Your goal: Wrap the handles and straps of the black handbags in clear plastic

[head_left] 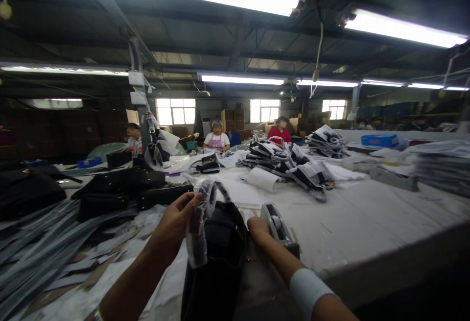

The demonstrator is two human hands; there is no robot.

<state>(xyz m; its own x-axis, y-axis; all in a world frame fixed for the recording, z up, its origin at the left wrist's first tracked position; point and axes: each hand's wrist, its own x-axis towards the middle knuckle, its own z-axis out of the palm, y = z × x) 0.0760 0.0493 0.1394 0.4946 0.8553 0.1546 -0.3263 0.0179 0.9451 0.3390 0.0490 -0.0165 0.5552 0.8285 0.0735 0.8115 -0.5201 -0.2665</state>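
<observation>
A black handbag [220, 257] stands upright in front of me at the table's edge. Clear plastic wrap covers its handle [210, 198], and a wrapped strip with a brown tag [197, 223] hangs down its left side. My left hand [183, 209] pinches this wrapped strip between thumb and fingers near the top of the bag. To the right of the bag, my right hand [258, 229] is closed, its fingertips hidden from me. It is right beside a grey tape dispenser [279, 230]; what it holds, if anything, cannot be made out.
Black bags [117, 186] and loose plastic strips [47, 247] cover the left side. A heap of wrapped straps [271, 157] lies mid-table. Another dispenser [394, 178], a blue box [379, 140] and stacked sheets [444, 169] are rightward. Co-workers [217, 139] sit across the table.
</observation>
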